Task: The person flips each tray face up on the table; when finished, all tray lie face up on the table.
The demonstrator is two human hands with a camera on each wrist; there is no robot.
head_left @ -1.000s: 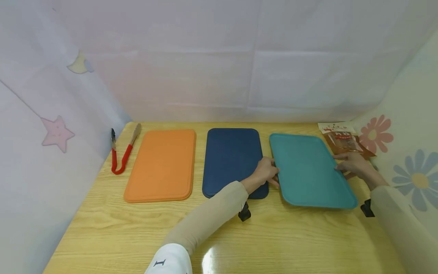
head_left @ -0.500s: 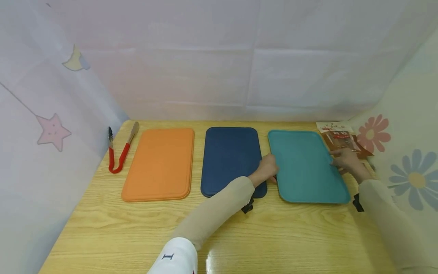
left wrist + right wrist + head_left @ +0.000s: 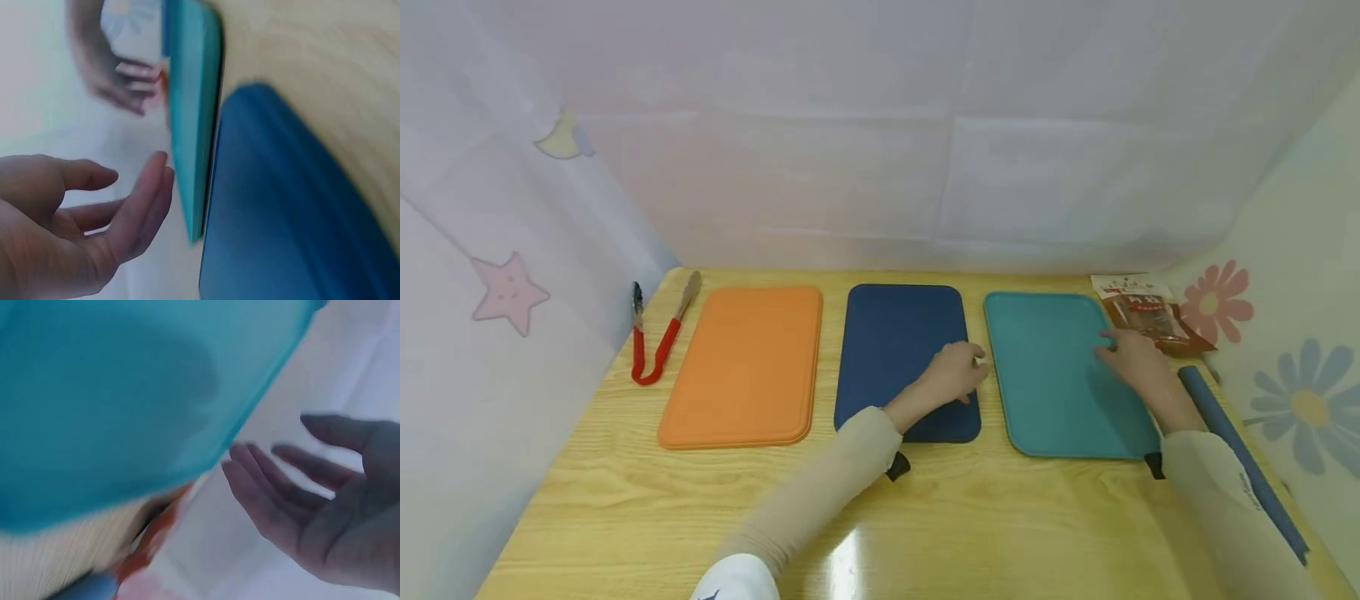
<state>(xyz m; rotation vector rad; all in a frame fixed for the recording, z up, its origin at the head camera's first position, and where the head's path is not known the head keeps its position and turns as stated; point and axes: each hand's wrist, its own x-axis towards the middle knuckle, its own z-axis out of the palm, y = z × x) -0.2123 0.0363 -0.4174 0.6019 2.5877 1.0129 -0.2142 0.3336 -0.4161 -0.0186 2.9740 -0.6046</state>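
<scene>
A teal tray (image 3: pixel 1052 375) lies flat on the right of the table. My right hand (image 3: pixel 1135 362) hovers over its right side, fingers relaxed; in the right wrist view the palm and loosely bent fingers (image 3: pixel 275 506) hold nothing. My left hand (image 3: pixel 953 372) is above the right edge of a dark blue tray (image 3: pixel 898 333), which lies in the middle. In the left wrist view that hand (image 3: pixel 87 219) has a gap between thumb and fingers, with nothing in it. An orange tray (image 3: pixel 745 367) lies to the left.
Red-handled tongs (image 3: pixel 658 342) lie open at the far left. A brown snack packet (image 3: pixel 1150 312) sits at the back right corner. Along the right table edge lies a long blue roll (image 3: pixel 1247 458). Fabric walls close off the back and sides.
Both hands have let go of the teal tray, which was tilted and has come down flat. The left hand moved left over the blue tray; the right lifted inward, and the blue roll came into view.
</scene>
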